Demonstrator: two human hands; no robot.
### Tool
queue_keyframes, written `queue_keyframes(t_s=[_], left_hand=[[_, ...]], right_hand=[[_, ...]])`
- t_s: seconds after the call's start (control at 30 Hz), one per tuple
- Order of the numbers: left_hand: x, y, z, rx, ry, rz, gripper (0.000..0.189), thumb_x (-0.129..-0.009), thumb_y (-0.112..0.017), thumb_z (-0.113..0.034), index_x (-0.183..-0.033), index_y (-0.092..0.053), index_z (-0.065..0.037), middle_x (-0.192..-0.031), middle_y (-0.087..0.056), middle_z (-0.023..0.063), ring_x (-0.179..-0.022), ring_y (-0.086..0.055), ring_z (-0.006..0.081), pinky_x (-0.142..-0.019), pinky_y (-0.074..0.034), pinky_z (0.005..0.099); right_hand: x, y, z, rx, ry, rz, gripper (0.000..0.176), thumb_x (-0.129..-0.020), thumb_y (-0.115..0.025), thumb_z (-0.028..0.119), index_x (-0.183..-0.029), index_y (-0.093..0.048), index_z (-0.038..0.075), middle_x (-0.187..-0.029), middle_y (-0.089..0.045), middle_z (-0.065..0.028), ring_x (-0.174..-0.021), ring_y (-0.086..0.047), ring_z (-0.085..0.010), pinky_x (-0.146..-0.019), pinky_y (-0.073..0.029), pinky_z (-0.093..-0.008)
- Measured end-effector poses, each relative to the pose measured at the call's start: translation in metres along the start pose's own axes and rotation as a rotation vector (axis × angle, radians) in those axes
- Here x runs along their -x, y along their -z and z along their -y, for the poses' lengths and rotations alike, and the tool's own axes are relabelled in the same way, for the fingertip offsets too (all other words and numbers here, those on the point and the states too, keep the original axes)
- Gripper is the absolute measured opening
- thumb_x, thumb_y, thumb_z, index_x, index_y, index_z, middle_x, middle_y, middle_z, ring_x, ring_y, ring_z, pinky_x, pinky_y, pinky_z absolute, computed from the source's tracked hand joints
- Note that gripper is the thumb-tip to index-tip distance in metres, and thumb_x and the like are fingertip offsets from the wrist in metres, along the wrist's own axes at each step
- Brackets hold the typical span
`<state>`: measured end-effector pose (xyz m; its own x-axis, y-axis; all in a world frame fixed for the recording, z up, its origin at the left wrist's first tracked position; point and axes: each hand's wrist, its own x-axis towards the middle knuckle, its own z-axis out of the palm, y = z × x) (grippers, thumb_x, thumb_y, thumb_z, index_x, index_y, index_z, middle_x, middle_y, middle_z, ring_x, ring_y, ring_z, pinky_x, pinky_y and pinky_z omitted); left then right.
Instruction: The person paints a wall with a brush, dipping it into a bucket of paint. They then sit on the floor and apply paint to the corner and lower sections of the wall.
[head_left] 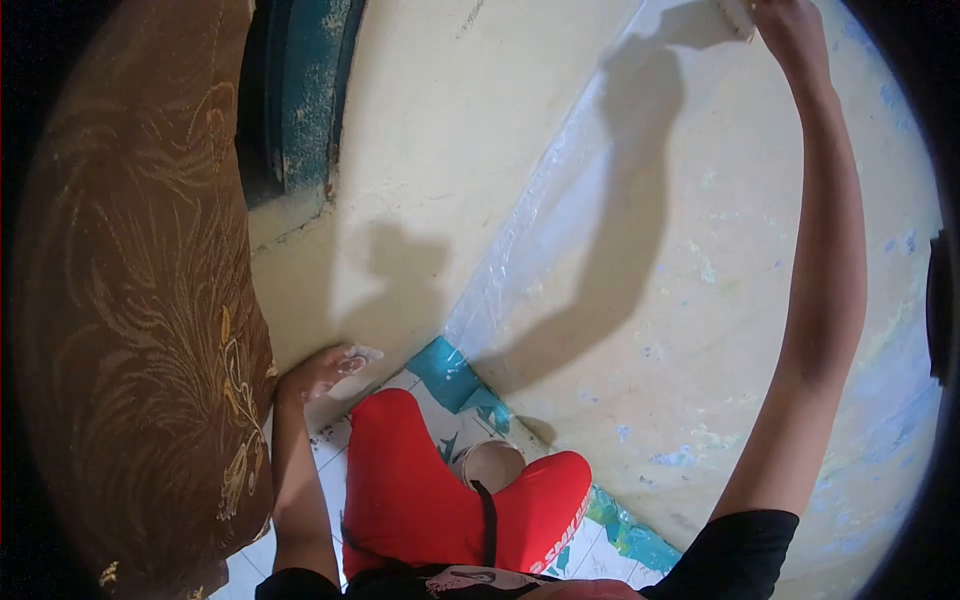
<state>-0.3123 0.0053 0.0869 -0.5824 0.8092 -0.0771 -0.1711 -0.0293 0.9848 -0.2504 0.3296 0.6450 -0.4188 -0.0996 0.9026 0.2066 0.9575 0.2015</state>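
Note:
At the top right my right hand is raised against the wall, its fingers closed around a pale flat paintbrush that the frame edge partly cuts off. Below it, a wet-looking whitish strip runs down the wall corner. My left hand is low on the left, close to the cream wall, with its fingers stretched out and smeared white. Between my knees stands a small bucket, its inside only partly visible.
A brown patterned curtain hangs on the left beside my left arm. Behind it is a worn teal frame. Teal paint borders the wall's base above white floor tiles. The right wall has bluish patches.

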Motion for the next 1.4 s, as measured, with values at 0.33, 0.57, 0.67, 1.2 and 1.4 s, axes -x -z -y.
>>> queue_keyframes(t_s=[0.33, 0.57, 0.67, 1.2, 1.4], left_hand=[[0.005, -0.008, -0.008, -0.147, -0.081, -0.042, 0.031, -0.092, -0.051, -0.020, -0.119, -0.052, -0.004, -0.115, -0.054, 0.0037, -0.105, -0.047, 0.0132, -0.093, -0.034, 0.0274], [0.005, -0.011, -0.011, -0.177, -0.063, -0.025, 0.032, -0.091, -0.053, -0.017, -0.119, -0.052, -0.004, -0.112, -0.055, 0.0052, -0.105, -0.047, 0.0129, -0.092, -0.035, 0.0266], [0.001, -0.008, -0.006, -0.197, -0.069, -0.005, 0.032, -0.090, -0.054, -0.017, -0.119, -0.052, -0.004, -0.113, -0.055, 0.0047, -0.105, -0.047, 0.0118, -0.092, -0.034, 0.0254], [0.003, -0.007, -0.004, -0.061, -0.030, 0.013, 0.032, -0.091, -0.052, -0.018, -0.119, -0.051, -0.003, -0.117, -0.054, 0.0047, -0.102, -0.048, 0.0090, -0.091, -0.035, 0.0236], [-0.001, 0.001, 0.017, -0.240, -0.011, -0.060, 0.038, -0.090, -0.054, -0.024, -0.121, -0.048, -0.004, -0.115, -0.054, 0.0082, -0.103, -0.049, 0.0125, -0.090, -0.036, 0.0263]], right_hand=[[0.069, -0.133, -0.070, 0.200, 0.672, 0.142, 0.006, -0.081, -0.048, 0.014, -0.083, -0.054, 0.013, -0.084, -0.058, -0.0111, -0.075, -0.060, -0.0298, -0.062, -0.047, -0.0431], [0.302, -0.168, 0.020, -0.088, 0.676, 0.869, 0.017, -0.081, -0.053, 0.019, -0.086, -0.062, 0.006, -0.095, -0.058, -0.0203, -0.076, -0.061, -0.0339, -0.069, -0.050, -0.0445], [0.315, -0.175, 0.039, -0.311, 0.450, 0.804, 0.016, -0.079, -0.054, 0.017, -0.082, -0.064, 0.006, -0.086, -0.060, -0.0201, -0.071, -0.061, -0.0349, -0.068, -0.049, -0.0435], [-0.042, -0.040, -0.032, 0.051, 0.193, 0.054, 0.028, -0.083, -0.054, 0.033, -0.089, -0.066, 0.008, -0.078, -0.063, -0.0182, -0.075, -0.062, -0.0345, -0.066, -0.048, -0.0396], [-0.083, -0.035, -0.055, 0.259, 0.476, -0.290, 0.021, -0.086, -0.051, 0.024, -0.093, -0.065, 0.010, -0.081, -0.063, -0.0178, -0.077, -0.059, -0.0372, -0.068, -0.048, -0.0423]])
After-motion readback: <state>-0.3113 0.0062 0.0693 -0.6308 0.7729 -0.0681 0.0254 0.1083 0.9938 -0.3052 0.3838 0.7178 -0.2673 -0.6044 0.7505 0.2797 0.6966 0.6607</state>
